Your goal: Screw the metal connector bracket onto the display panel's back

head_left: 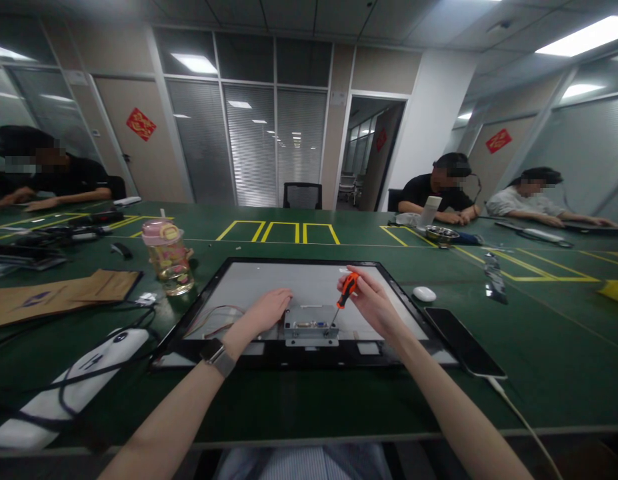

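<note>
A display panel with a black frame lies flat on the table in front of me, its grey back facing up. Near its front edge sits a metal bracket box with ports along one side. My right hand grips an orange and black screwdriver, tilted so that its tip meets the box's right end. At the box's left end rests my left hand, fingers stretched forward over the panel. Whether its fingertips touch the box is hard to see. Thin cables lie left of that hand.
A pink-lidded cup, a brown paper bag and a white device wrapped in black cable stand left. On the right lie a white case and a phone with a plugged-in cable. Several people sit across the green table.
</note>
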`<state>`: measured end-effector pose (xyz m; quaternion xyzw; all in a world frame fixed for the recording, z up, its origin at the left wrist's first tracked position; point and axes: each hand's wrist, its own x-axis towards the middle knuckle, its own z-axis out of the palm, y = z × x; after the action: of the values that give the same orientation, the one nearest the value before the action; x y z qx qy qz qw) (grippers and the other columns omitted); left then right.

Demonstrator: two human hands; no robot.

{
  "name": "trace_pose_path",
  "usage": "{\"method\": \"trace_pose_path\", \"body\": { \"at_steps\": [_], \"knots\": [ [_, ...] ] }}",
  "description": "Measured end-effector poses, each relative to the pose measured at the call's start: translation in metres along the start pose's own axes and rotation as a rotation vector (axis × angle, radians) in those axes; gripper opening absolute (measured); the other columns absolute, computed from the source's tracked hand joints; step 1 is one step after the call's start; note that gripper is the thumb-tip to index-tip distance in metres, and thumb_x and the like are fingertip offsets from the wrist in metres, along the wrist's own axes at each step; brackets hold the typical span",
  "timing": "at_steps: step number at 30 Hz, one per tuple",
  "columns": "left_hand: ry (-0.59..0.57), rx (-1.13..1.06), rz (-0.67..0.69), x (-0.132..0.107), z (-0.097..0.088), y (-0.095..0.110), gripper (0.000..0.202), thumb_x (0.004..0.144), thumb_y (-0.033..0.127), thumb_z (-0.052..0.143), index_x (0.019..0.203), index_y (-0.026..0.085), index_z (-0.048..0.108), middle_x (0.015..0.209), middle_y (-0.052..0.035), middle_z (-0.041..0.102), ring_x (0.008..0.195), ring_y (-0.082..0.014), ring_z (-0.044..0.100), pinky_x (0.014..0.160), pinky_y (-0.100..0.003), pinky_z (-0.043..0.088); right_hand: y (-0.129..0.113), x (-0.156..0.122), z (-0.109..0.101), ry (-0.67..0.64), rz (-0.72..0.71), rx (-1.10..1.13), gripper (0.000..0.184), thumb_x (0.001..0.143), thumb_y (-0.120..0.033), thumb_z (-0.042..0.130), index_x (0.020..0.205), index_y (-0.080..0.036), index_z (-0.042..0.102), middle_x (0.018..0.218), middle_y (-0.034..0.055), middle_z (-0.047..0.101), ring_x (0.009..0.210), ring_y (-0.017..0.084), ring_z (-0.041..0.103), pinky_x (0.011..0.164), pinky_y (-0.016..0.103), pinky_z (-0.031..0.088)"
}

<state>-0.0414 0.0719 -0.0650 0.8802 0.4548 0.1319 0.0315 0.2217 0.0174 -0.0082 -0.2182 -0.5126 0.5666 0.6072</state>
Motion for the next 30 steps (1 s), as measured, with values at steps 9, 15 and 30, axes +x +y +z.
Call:
{"method": "trace_pose_path", "body": {
  "at_steps": [9, 15, 30],
  "knots": [
    [0.003, 0.063, 0.033, -0.0004, 0.0037, -0.0037, 0.038, 0.093, 0.020, 0.023, 0.119, 0.011, 0.049, 0.129, -0.0110, 0.050, 0.120, -0.0174, 0.043, 0.102, -0.032, 0.030, 0.0018, 0.0000, -0.0007, 0.058, -0.035, -0.106, 0.025, 0.074, -0.030, 0.065, 0.099, -0.026, 0.065, 0.085, 0.0011, 0.066, 0.083, 0.018, 0.061, 0.088, 0.039, 0.042],
    [-0.004, 0.076, 0.029, -0.0004, 0.0029, -0.0034, 0.038, 0.094, 0.021, 0.022, 0.120, 0.013, 0.049, 0.129, -0.0104, 0.050, 0.120, -0.0175, 0.044, 0.102, -0.033, 0.030, 0.0031, 0.0013, -0.0004, 0.140, -0.085, -0.130, 0.021, 0.074, -0.027, 0.065, 0.094, -0.025, 0.067, 0.086, 0.0004, 0.065, 0.082, 0.016, 0.060, 0.086, 0.035, 0.043],
    [-0.007, 0.018, 0.044, -0.0028, 0.0000, -0.0016, 0.040, 0.095, 0.025, 0.021, 0.121, 0.012, 0.049, 0.130, -0.0106, 0.049, 0.121, -0.0181, 0.042, 0.102, -0.033, 0.029, 0.0049, 0.0002, 0.0013, 0.126, -0.120, -0.215, 0.027, 0.078, -0.032, 0.058, 0.103, -0.024, 0.064, 0.090, 0.0030, 0.065, 0.083, 0.019, 0.060, 0.088, 0.040, 0.043]
  ]
}}
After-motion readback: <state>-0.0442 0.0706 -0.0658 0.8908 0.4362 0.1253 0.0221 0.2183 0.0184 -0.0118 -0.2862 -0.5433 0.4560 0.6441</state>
